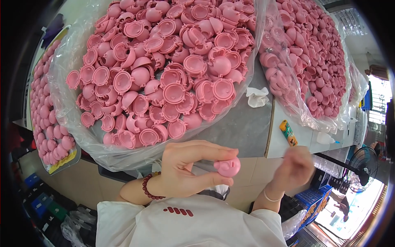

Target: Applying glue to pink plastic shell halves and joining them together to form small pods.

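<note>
My left hand [187,168] holds a small pink plastic piece [228,166] between thumb and fingers, just below the table's front edge. A dark red bead bracelet sits on that wrist. My right hand [294,166] is blurred to the right of the piece, fingers curled; whether it holds anything cannot be told. Above my hands lies a large heap of pink half-shell parts [164,70] on clear plastic sheeting [123,158].
A second heap of pink shells [306,57] in plastic lies at the right, a tray of pink rounded parts [47,115] at the left. A crumpled white cloth [257,96], a yellow-green utility knife [289,132] and a white bottle [325,138] rest on the grey table [242,131]. A fan [362,168] stands lower right.
</note>
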Motion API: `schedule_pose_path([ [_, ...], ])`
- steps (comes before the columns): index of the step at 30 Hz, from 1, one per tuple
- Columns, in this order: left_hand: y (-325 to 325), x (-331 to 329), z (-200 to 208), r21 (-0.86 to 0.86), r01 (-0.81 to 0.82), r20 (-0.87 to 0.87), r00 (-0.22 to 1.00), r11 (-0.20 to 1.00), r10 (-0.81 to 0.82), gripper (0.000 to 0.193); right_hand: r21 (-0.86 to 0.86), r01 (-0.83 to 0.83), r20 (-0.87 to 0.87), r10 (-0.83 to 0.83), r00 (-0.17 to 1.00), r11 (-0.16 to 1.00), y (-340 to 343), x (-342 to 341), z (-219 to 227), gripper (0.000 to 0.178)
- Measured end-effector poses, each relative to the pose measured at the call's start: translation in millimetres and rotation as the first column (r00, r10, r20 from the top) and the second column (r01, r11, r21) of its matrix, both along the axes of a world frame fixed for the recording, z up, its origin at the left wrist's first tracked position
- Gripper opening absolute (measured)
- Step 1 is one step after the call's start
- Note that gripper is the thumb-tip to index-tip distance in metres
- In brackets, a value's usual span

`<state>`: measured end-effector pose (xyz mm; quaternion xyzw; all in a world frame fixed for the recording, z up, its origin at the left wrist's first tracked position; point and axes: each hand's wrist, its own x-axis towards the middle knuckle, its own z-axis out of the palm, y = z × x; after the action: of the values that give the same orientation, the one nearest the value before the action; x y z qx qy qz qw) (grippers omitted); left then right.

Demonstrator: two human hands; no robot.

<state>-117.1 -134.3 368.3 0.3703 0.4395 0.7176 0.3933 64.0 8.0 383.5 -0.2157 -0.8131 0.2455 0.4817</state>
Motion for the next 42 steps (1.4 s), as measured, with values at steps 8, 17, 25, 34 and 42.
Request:
schedule_pose_path([
  [8, -2, -2, 0, 0.043, 0.028, 0.043, 0.999, 0.999, -0.030, 0.037, -0.148, 0.757, -0.266, -0.763, 0.590, 0.637, 104, 94, -7, 0.020],
  [17, -2, -12, -1, 0.246, 0.290, 0.371, 0.853, 0.925, -0.366, 0.043, -0.276, 0.710, 0.151, -0.700, 0.698, 0.648, 135, 121, -19, 0.034],
  [25, 0, -7, 10, 0.111, 0.255, 0.469, 0.839, 0.961, -0.277, 0.044, -0.231, 0.083, -0.133, -0.116, 0.984, 0.969, 26, 27, -2, 0.046],
  [34, -34, -34, 20, 0.162, 0.172, -0.154, 0.977, 0.972, -0.147, 0.041, -0.532, -0.097, -0.035, 0.093, 0.995, 0.841, -5, -33, -9, 0.043],
  [42, -134, -148, 43, 0.191, -0.954, -0.773, -0.001, 0.232, 0.635, 0.024, -0.585, -0.137, -0.120, 0.082, 0.989, 0.800, -2, -29, -9, 0.042],
])
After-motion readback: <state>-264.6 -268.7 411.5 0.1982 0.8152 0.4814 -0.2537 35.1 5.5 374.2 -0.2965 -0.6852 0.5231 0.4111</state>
